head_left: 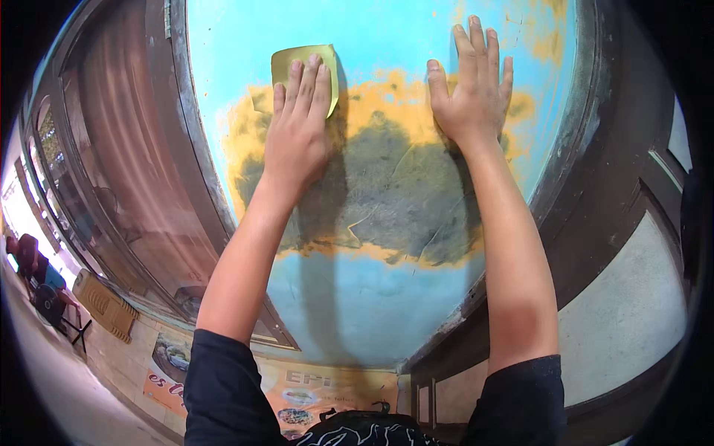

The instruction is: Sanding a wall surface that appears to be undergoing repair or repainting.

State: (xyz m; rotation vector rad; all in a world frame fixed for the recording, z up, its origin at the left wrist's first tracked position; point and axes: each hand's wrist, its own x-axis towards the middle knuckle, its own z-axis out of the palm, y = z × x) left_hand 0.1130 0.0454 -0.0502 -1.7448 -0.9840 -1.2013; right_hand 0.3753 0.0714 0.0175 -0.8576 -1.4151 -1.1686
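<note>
My left hand (pixel 299 137) presses a folded yellow-green sheet of sandpaper (pixel 332 63) against a turquoise painted wall (pixel 372 33), its fingers lying over the sheet. To the right, my right hand (pixel 470 100) rests flat on the same wall with fingers spread and nothing in it. Between and below the hands is a worn patch (pixel 394 189), dark grey in the middle with an orange-yellow border. Fine cracks or ridges run across the grey part. The wall surface under the sandpaper is hidden.
Dark wooden frames bound the wall, with a curtained window (pixel 126 126) on the left and panelled woodwork (pixel 625 275) on the right. A printed orange banner (pixel 364 383) lies below. Stacked tan plastic stools or chairs (pixel 104 305) and a motorcycle-like shape stand far left.
</note>
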